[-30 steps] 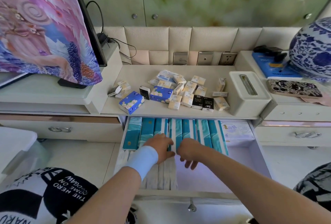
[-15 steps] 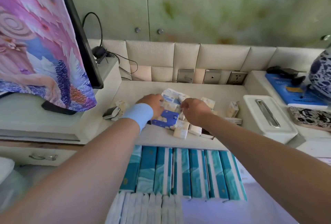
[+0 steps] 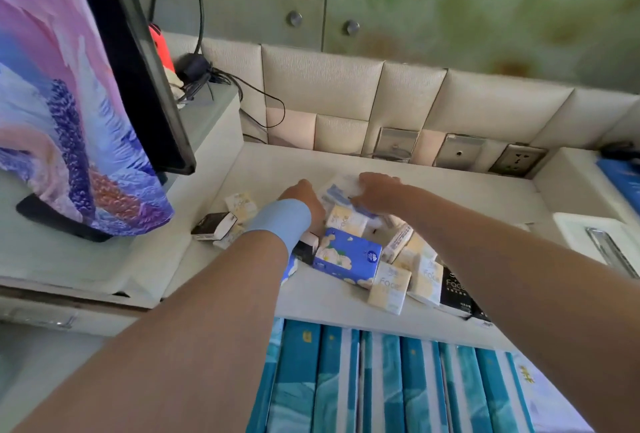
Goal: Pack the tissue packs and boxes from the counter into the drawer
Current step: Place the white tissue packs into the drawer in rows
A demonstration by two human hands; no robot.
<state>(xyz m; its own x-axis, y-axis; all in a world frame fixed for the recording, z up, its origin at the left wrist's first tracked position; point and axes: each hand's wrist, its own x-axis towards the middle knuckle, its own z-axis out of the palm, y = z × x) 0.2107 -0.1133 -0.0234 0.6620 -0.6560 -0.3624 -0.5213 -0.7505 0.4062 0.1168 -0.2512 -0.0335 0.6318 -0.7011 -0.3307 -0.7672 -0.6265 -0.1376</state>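
A pile of small tissue packs lies on the cream counter (image 3: pixel 467 197). Both my hands reach to its far side. My left hand (image 3: pixel 304 198), with a light blue wristband, and my right hand (image 3: pixel 377 190) clasp a white and blue tissue pack (image 3: pixel 337 190) from either side. My left fingers curl down out of sight. Nearer me lie a blue flowered pack (image 3: pixel 348 257), cream "Face" packs (image 3: pixel 389 287) and a black box (image 3: pixel 457 290). The open drawer (image 3: pixel 540 394) below holds upright teal packs (image 3: pixel 381 380).
A black and white box (image 3: pixel 214 226) and a cream pack (image 3: pixel 240 202) lie left of the pile. A white tissue holder (image 3: pixel 595 242) stands at the right. A cloth-draped screen (image 3: pixel 86 86) sits on the raised left ledge. Wall sockets (image 3: pixel 516 160) line the back.
Both hands left the drawer, came up to the counter pile, and have now reached further back onto the white and blue pack. The camera has moved closer to the counter.
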